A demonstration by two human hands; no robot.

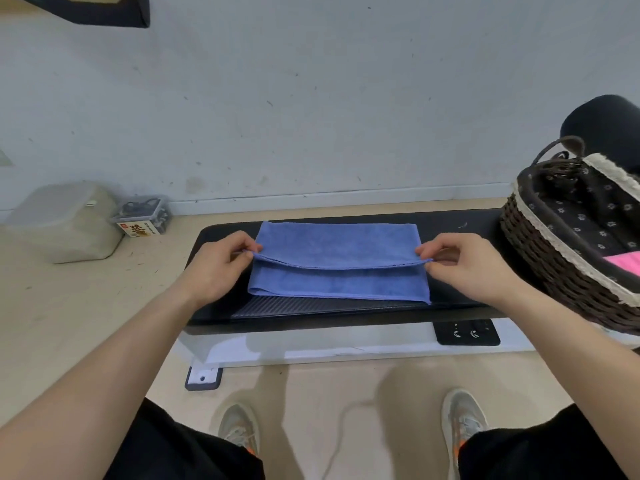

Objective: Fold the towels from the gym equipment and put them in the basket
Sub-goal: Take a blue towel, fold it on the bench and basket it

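Bare left hand (221,268), right hand (464,265) pinch plush blue towel (337,245)

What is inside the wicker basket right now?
Inside the basket, a pink cloth lies on the dark flowered lining. The picture's edge cuts it off, and the near wall hides part of the floor, so more may lie there.

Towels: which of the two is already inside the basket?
The pink towel, lying in the wicker basket. The blue towel lies on the black bench, its edge pinched by the left hand and the right hand.
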